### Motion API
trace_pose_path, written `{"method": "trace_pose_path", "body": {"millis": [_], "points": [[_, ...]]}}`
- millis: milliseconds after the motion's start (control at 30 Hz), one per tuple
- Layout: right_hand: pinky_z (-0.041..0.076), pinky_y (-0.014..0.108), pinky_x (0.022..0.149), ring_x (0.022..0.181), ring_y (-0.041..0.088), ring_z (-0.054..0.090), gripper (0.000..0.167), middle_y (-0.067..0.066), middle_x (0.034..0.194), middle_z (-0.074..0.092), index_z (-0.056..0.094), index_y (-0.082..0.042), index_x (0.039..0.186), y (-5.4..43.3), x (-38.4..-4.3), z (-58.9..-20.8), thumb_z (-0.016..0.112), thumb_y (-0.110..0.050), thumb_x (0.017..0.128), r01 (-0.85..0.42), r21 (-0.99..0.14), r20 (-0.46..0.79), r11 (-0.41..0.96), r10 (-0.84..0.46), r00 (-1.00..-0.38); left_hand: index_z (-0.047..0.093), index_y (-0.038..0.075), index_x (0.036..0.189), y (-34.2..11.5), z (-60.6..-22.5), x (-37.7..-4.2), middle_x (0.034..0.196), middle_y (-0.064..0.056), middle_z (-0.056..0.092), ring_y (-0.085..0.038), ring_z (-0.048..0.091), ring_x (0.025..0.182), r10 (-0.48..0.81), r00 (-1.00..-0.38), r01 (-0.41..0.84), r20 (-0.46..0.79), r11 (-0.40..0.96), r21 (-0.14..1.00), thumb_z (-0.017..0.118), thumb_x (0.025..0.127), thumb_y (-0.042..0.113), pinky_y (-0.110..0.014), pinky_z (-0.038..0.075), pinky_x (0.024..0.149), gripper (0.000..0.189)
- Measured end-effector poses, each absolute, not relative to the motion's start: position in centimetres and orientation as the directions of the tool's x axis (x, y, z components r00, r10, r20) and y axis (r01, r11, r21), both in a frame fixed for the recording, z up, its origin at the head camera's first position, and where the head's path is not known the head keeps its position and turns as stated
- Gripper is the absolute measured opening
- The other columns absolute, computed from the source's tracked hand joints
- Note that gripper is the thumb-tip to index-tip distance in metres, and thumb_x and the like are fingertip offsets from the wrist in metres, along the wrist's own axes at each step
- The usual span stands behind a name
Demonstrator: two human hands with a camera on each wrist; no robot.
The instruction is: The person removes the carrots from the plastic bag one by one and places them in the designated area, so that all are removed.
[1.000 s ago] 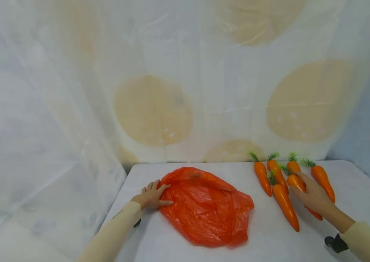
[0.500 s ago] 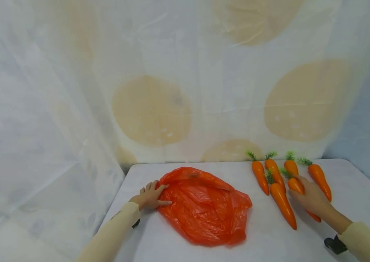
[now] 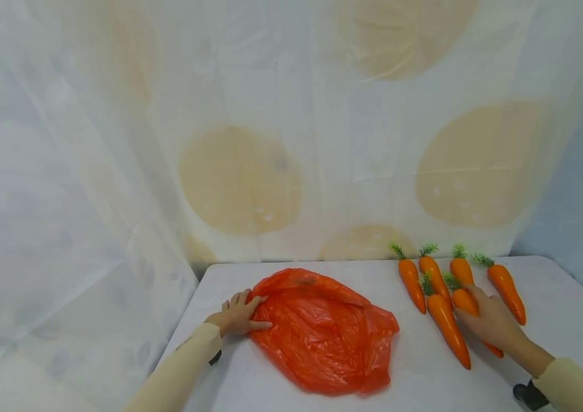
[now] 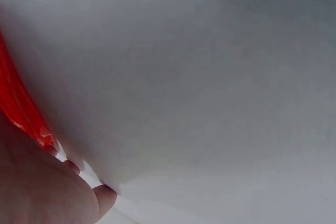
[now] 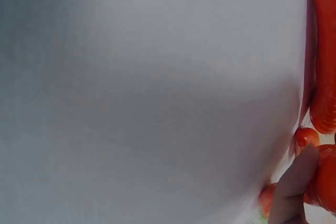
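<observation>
A crumpled red plastic bag lies flat on the white table in the head view. On the bag's left edge rests my left hand, its fingers spread and fairly straight. Only part of that hand and a strip of the bag show in the left wrist view. At the right, my right hand grips the upper part of an orange carrot with a green top, which lies on the table. The palm hides the carrot's middle. A finger touches the carrot in the right wrist view.
Several other carrots lie around the right hand: one just left of it, one on its right, others such as this carrot farther back. A patterned sheet hangs behind the table.
Both hands, the bag and the carrots keep their places on the table. Only the head view has shifted slightly.
</observation>
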State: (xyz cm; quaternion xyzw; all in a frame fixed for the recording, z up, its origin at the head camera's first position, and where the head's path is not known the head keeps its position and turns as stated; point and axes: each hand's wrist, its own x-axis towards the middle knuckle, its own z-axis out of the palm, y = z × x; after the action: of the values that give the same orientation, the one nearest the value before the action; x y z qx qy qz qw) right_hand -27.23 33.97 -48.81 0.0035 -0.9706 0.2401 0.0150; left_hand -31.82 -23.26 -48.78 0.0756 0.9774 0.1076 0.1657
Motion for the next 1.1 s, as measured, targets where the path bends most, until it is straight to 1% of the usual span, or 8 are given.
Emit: {"method": "trace_pose_path", "body": {"millis": [133,267,400,600,833,900,967,1100], "points": [[0.052,0.039,0.062,0.079,0.034,0.054,0.082,0.036,0.109,0.057,0.032,0.013,0.141,33.9,-27.4,-49.0,0.063,-0.043,0.091,-0.001,-0.446,0.004,0.895,0.001,-1.000,0.034,0.032,0.152,-23.3,-49.0,-32.0,0.162,-0.016,0.017,-0.042,0.019,0.145,0.179,-0.932,0.110,-0.315,0.969,0.223,0.063,0.077,0.075,-0.072,0.019,0.113,0.091],[0.052,0.042,0.065,0.081,0.035,0.054,0.082,0.035,0.106,0.058,0.032,0.015,0.140,33.9,-27.4,-49.2,0.065,-0.041,0.089,0.013,-0.427,-0.028,0.904,0.001,-1.000,0.033,0.033,0.152,-23.3,-48.9,-32.1,0.163,-0.016,0.016,-0.043,0.019,0.145,0.181,-0.931,0.113,-0.317,0.968,0.222,0.061,0.077,0.076,-0.072,0.018,0.113,0.091],[0.052,0.045,0.068,0.085,0.037,0.052,0.082,0.036,0.108,0.057,0.032,0.016,0.139,33.8,-27.3,-49.2,0.065,-0.041,0.090,0.044,-0.426,-0.080,0.904,0.011,-0.997,0.034,0.034,0.152,-23.3,-48.7,-32.1,0.163,-0.014,0.017,-0.042,0.020,0.145,0.179,-0.932,0.110,-0.315,0.969,0.222,0.063,0.077,0.075,-0.071,0.020,0.113,0.090],[0.051,0.041,0.066,0.083,0.034,0.052,0.081,0.032,0.102,0.059,0.031,0.015,0.140,33.6,-27.3,-49.1,0.063,-0.042,0.091,0.036,-0.407,-0.114,0.913,-0.012,-0.993,0.034,0.032,0.152,-23.4,-48.5,-31.8,0.162,-0.015,0.018,-0.042,0.021,0.144,0.171,-0.932,0.105,-0.318,0.971,0.214,0.063,0.079,0.073,-0.070,0.022,0.113,0.089],[0.052,0.042,0.064,0.080,0.031,0.053,0.081,0.031,0.100,0.058,0.030,0.015,0.140,33.3,-26.8,-48.4,0.063,-0.042,0.092,0.018,-0.365,-0.124,0.931,-0.030,-0.992,0.036,0.036,0.150,-23.2,-48.5,-31.9,0.162,-0.013,0.019,-0.041,0.023,0.143,0.179,-0.938,0.124,-0.296,0.973,0.197,0.064,0.079,0.071,-0.069,0.025,0.113,0.085],[0.052,0.041,0.062,0.077,0.030,0.053,0.080,0.033,0.099,0.057,0.031,0.015,0.140,33.3,-26.7,-48.3,0.062,-0.042,0.092,0.010,-0.349,-0.128,0.937,-0.037,-0.991,0.036,0.034,0.150,-23.2,-48.7,-32.0,0.162,-0.014,0.019,-0.042,0.023,0.143,0.180,-0.937,0.121,-0.299,0.971,0.205,0.064,0.079,0.071,-0.070,0.024,0.112,0.085],[0.053,0.042,0.060,0.075,0.029,0.054,0.082,0.037,0.101,0.054,0.031,0.014,0.140,33.3,-26.5,-48.3,0.062,-0.046,0.092,0.021,-0.326,-0.136,0.945,-0.025,-0.990,0.036,0.034,0.151,-23.2,-48.8,-32.0,0.162,-0.014,0.019,-0.041,0.022,0.144,0.174,-0.937,0.114,-0.304,0.972,0.206,0.064,0.079,0.071,-0.070,0.024,0.112,0.086],[0.052,0.039,0.052,0.067,0.028,0.053,0.083,0.043,0.105,0.045,0.030,0.010,0.140,33.3,-26.0,-48.3,0.060,-0.050,0.092,0.074,-0.297,-0.133,0.952,0.036,-0.990,0.035,0.034,0.152,-23.2,-49.0,-32.0,0.162,-0.013,0.018,-0.041,0.022,0.144,0.168,-0.938,0.109,-0.304,0.973,0.203,0.064,0.079,0.072,-0.070,0.026,0.111,0.088]]}}
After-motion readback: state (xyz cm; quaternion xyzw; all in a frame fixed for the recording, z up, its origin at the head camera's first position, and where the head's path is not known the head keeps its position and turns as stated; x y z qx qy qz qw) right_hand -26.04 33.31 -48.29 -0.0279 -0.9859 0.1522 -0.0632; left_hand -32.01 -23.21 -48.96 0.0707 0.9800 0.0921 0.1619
